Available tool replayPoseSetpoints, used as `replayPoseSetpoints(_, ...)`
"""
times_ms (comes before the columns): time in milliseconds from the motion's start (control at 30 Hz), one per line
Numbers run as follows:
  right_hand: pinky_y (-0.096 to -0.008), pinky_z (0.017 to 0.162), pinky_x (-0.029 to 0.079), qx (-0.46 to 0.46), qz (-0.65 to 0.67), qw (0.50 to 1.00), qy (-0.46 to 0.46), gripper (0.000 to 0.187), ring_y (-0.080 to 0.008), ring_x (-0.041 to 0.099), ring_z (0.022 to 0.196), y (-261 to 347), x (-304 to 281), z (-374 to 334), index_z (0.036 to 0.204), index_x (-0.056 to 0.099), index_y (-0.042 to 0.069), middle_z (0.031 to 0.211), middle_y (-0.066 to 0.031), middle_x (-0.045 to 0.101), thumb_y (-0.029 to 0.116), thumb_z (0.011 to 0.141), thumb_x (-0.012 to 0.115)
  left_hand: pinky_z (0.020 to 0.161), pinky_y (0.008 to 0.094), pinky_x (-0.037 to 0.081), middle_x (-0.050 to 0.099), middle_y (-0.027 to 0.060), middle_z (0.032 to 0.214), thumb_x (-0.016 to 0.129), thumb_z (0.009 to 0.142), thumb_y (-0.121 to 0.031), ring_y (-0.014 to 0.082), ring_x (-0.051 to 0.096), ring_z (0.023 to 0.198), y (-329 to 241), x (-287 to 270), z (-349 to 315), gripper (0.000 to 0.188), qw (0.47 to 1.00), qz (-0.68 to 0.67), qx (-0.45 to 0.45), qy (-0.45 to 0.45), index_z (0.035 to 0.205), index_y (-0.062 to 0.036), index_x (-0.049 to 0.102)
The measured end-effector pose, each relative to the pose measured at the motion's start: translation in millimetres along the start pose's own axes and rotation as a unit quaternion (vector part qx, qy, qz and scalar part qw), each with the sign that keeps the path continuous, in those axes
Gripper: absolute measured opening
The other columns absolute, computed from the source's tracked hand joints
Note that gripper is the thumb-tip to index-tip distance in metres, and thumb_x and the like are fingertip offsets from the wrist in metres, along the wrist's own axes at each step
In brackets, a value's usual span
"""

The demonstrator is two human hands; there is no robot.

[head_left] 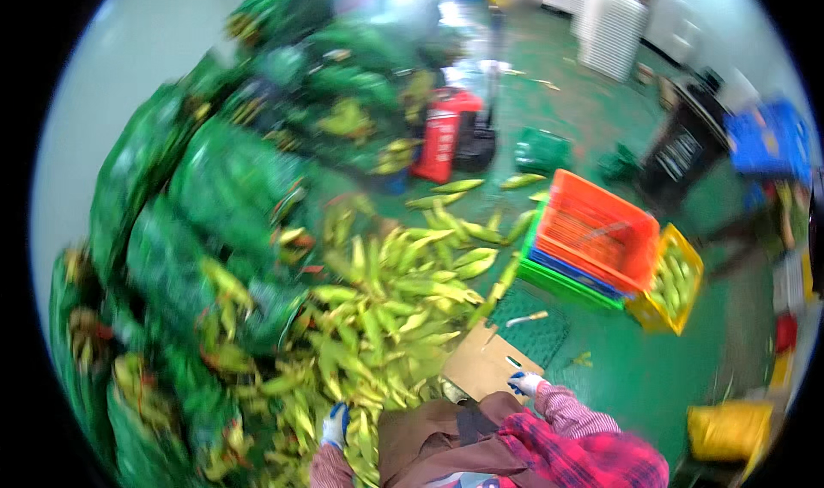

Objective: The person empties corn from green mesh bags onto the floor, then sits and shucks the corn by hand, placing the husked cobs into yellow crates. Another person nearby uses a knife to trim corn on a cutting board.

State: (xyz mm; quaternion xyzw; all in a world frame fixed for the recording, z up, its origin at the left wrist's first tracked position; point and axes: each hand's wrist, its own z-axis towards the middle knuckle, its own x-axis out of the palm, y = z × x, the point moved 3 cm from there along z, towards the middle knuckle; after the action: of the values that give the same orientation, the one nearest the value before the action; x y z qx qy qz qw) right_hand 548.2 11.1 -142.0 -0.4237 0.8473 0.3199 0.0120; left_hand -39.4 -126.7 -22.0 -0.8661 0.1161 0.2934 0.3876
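A large heap of corn cobs in pale green husks [369,316] spreads over the floor in front of me and to my left. My left hand [336,425], in a white and blue work glove, rests at the heap's near edge with its fingers stretched over the cobs, none clearly held. My right hand [524,383], gloved the same way, is closed at the edge of a brown cardboard piece [481,363] with a slot in it. Beyond the cardboard lies a knife with a light handle [532,316] on a dark green mesh. Motion blurs the finger details.
Stuffed green mesh sacks of corn [232,170] pile up along the left. Stacked crates, the top one orange [601,235], stand ahead right beside a yellow crate of husked cobs [675,284]. Farther off are a red container [442,136], a black bin [682,149] and white crates [611,29].
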Motion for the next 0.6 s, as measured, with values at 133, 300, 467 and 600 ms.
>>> replayPoseSetpoints(133,-0.0314,0.068,0.054,0.066,0.072,0.995,0.015,0.035,-0.0154,0.068,0.076,33.8,-15.5,3.4,0.105,0.073,0.004,0.088,-0.0049,0.072,0.036,0.095,0.065,0.071,0.0299,0.054,0.072,0.0050,0.106,0.065,0.100,-0.031,0.0159,0.066,0.084,12.2,-29.4,-1.4,0.042,0.907,-0.409,-0.060,-0.076,0.136,-0.0104,0.062)
replayPoseSetpoints(300,-0.0324,0.066,0.053,0.000,0.020,1.000,0.001,0.031,-0.0166,0.066,0.072,102.8,-31.8,37.7,0.103,0.072,0.004,0.085,-0.0044,0.070,0.033,0.094,0.069,0.084,0.0327,0.054,0.070,0.0068,0.119,0.064,0.101,-0.028,0.0175,0.067,0.095,8.6,-98.8,6.2,0.043,0.833,-0.522,-0.049,-0.175,0.139,-0.0085,0.060)
replayPoseSetpoints(467,-0.0309,0.074,0.055,-0.030,0.052,0.998,0.026,0.030,-0.0161,0.067,0.079,201.3,-28.0,81.4,0.110,0.072,0.002,0.090,-0.0070,0.073,0.026,0.093,0.071,0.095,0.0362,0.051,0.067,0.0109,0.129,0.060,0.103,-0.031,0.0237,0.066,0.107,1.5,-180.3,36.1,0.048,0.824,-0.526,-0.019,-0.210,0.144,-0.0068,0.056)
replayPoseSetpoints(600,-0.0296,0.077,0.055,-0.053,0.123,0.985,0.111,0.033,-0.0162,0.067,0.087,296.7,7.5,114.1,0.119,0.069,0.001,0.103,-0.0076,0.072,0.026,0.097,0.068,0.099,0.0390,0.050,0.064,0.0125,0.133,0.056,0.105,-0.032,0.0259,0.065,0.110,13.2,-223.7,83.8,0.047,0.800,-0.558,0.011,-0.222,0.145,-0.0082,0.054)
